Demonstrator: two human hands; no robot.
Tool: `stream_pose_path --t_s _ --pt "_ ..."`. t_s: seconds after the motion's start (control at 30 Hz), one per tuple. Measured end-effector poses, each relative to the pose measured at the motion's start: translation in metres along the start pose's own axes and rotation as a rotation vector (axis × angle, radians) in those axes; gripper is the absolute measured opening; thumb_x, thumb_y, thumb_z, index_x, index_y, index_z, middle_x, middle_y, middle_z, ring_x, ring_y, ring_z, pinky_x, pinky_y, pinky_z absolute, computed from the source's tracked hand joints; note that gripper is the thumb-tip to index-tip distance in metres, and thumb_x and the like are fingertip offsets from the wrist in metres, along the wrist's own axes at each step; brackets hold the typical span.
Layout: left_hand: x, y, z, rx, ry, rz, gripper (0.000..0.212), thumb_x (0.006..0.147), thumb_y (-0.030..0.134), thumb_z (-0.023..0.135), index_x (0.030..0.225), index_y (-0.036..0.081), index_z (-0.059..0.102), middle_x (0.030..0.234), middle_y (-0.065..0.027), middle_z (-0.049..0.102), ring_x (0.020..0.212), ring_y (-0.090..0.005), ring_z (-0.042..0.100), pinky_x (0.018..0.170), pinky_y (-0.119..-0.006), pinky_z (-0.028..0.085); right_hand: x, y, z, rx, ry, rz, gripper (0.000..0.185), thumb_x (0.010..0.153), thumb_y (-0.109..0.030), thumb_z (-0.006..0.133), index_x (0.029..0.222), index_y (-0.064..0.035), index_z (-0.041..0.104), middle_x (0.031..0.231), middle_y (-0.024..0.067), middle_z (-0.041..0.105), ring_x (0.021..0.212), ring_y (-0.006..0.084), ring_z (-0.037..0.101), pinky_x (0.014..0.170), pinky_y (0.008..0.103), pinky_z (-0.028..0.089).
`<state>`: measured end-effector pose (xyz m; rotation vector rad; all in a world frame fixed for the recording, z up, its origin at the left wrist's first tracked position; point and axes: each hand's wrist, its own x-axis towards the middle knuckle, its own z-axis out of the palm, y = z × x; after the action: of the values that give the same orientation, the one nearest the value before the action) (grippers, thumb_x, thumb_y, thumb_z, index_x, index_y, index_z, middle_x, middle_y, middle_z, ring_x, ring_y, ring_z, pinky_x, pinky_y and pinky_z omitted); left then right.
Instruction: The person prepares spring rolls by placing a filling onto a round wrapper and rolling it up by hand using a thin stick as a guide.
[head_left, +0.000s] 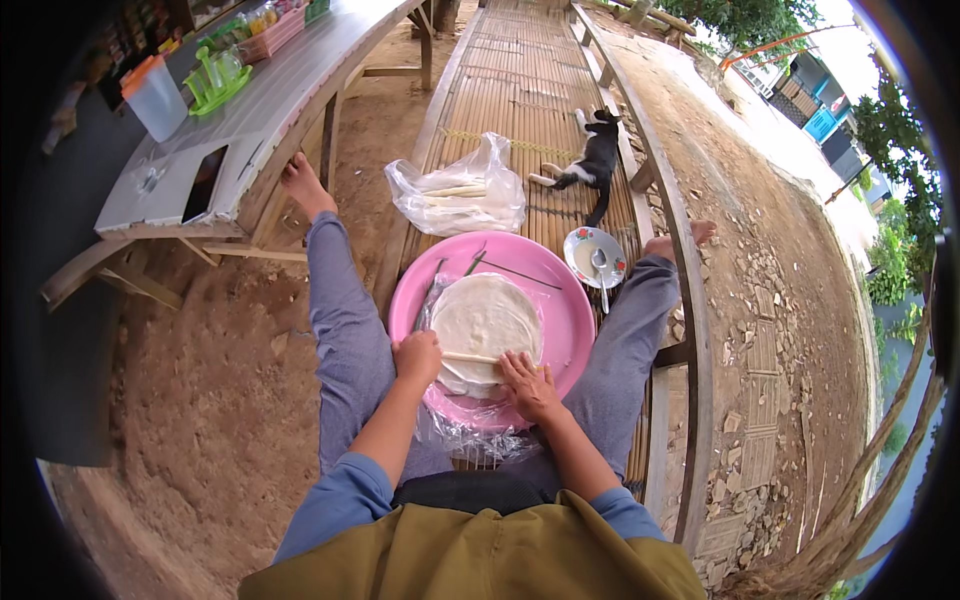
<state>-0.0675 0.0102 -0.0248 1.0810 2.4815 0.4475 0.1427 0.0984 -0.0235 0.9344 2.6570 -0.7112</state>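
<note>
A stack of thin round dough sheets (487, 311) lies on clear plastic in a pink plastic basin (574, 322) between my legs. Across its near part runs a slim rolled dough stick (471, 358). My left hand (417, 356) has its fingers curled around the left end of this roll. At the other end, my right hand (531, 386) rests palm down, fingers extended over the roll. Long green strips (517, 270) lie in the far side of the basin. Crumpled clear plastic (480, 439) hangs over the near rim.
Beyond the basin, a clear plastic bag (457, 199) holds several pale rolls. A floral bowl (611, 251) with a spoon (600, 262) stands right of it. A black-and-white cat (598, 154) lies on the bamboo bench (517, 82). The left table (255, 112) bears a phone (204, 184) and a pitcher (155, 101).
</note>
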Motion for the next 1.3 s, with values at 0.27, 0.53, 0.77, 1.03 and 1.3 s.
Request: stream_pose_path --t_s 0.27,0.53,0.77,1.03,1.3 --pt "-0.014 0.023 0.014 0.118 0.266 0.519 0.012 0.076 0.014 0.054 0.084 0.01 0.064 0.09 -0.0024 0.06 0.09 -0.0188 0.054 0.08 -0.036 0.037 0.011 0.005 0.006 -0.015 0.056 0.005 0.058 0.089 -0.027 0.045 0.141 -0.0185 0.021 0.148 -0.0004 0.015 0.137 0.0231 0.012 0.105 0.0574 0.012" --pt "-0.027 0.032 0.04 0.232 0.254 0.631 0.023 0.077 0.015 0.05 0.095 0.008 0.062 0.095 -0.0009 0.059 0.094 -0.0153 0.053 0.082 -0.034 0.037 0.017 0.005 -0.001 0.074 0.195 0.107 0.057 0.088 -0.029 0.047 0.139 -0.0154 0.027 0.146 0.0037 0.022 0.136 0.0225 0.015 0.106 0.0551 0.01" --pt "-0.024 0.032 0.046 0.314 0.286 0.578 0.036 0.078 0.018 0.052 0.112 0.007 0.056 0.112 -0.0042 0.055 0.108 -0.0164 0.048 0.088 -0.038 0.034 0.004 0.001 -0.003 0.047 0.122 0.033 0.053 0.088 -0.028 0.047 0.137 -0.0155 0.031 0.146 0.0038 0.023 0.136 0.0234 0.015 0.105 0.0553 0.012" --pt "-0.023 0.039 0.051 0.309 0.24 0.608 0.039 0.08 0.02 0.05 0.117 0.006 0.053 0.126 -0.006 0.05 0.117 -0.0181 0.044 0.093 -0.043 0.032 0.018 0.002 -0.006 -0.009 0.141 0.065 0.057 0.088 -0.028 0.048 0.139 -0.0172 0.026 0.146 0.0013 0.022 0.136 0.0224 0.014 0.105 0.0564 0.011" --pt "-0.014 0.044 0.043 0.273 0.123 0.544 0.051 0.081 0.025 0.055 0.127 0.008 0.044 0.136 -0.0069 0.039 0.128 -0.0181 0.032 0.1 -0.048 0.025 0.015 0.0 0.001 0.031 0.212 0.071 0.055 0.088 -0.029 0.047 0.138 -0.0163 0.028 0.146 0.0021 0.023 0.136 0.0212 0.017 0.103 0.0585 0.011"
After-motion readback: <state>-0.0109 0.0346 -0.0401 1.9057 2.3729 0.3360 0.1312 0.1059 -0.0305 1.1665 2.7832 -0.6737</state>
